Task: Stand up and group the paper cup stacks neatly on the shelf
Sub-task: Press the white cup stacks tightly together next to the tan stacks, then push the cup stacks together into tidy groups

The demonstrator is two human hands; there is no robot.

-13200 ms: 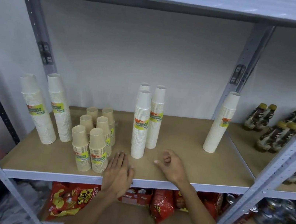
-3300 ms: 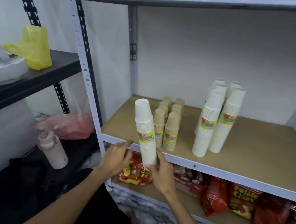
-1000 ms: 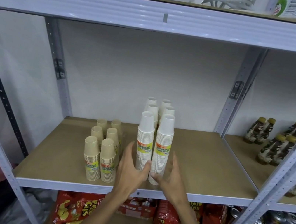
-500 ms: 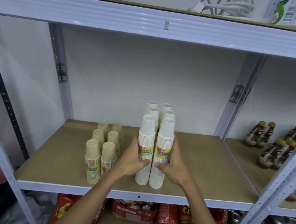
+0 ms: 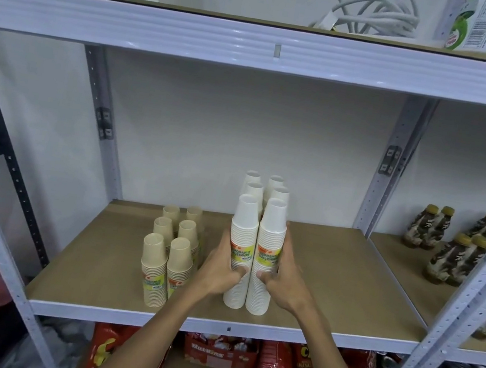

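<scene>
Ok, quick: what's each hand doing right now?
Left hand: grips the front left white cup stack.
Right hand: grips the front right white cup stack.

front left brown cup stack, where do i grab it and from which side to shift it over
Grip the front-left brown stack round its ribbed part, near the label, coming from the front and left. It stands upright and narrow, and its neighbour stack crowds its right side, while the left and front are open. The left hand and right hand hold the white stacks.
</scene>
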